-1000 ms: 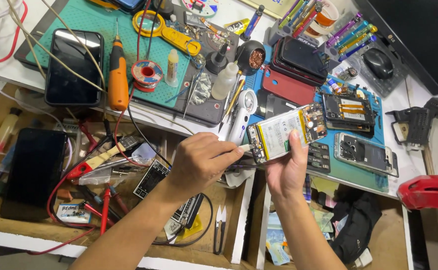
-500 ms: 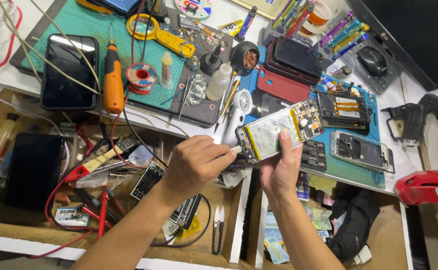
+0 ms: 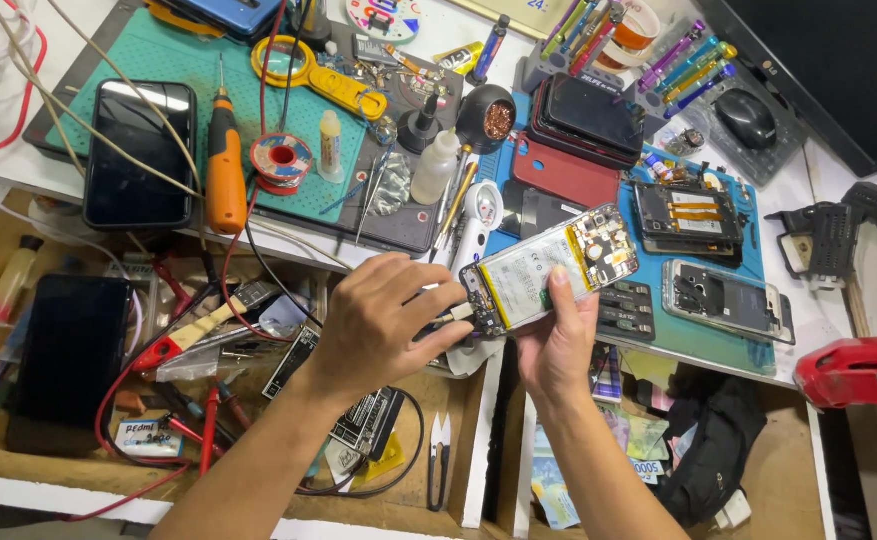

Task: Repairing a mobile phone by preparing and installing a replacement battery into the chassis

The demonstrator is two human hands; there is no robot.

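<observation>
My right hand (image 3: 556,345) cradles the opened phone (image 3: 548,270) above the worktop's (image 3: 818,310) near edge; left hand (image 3: 383,320) pinches a plug (image 3: 461,312) at its left end (I'd push straight, no wiggling).

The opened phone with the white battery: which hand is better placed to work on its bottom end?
Probably the left hand: its fingertips already pinch a small white plug at the bottom end of the opened phone. The right hand is busy supporting it from underneath.
</observation>
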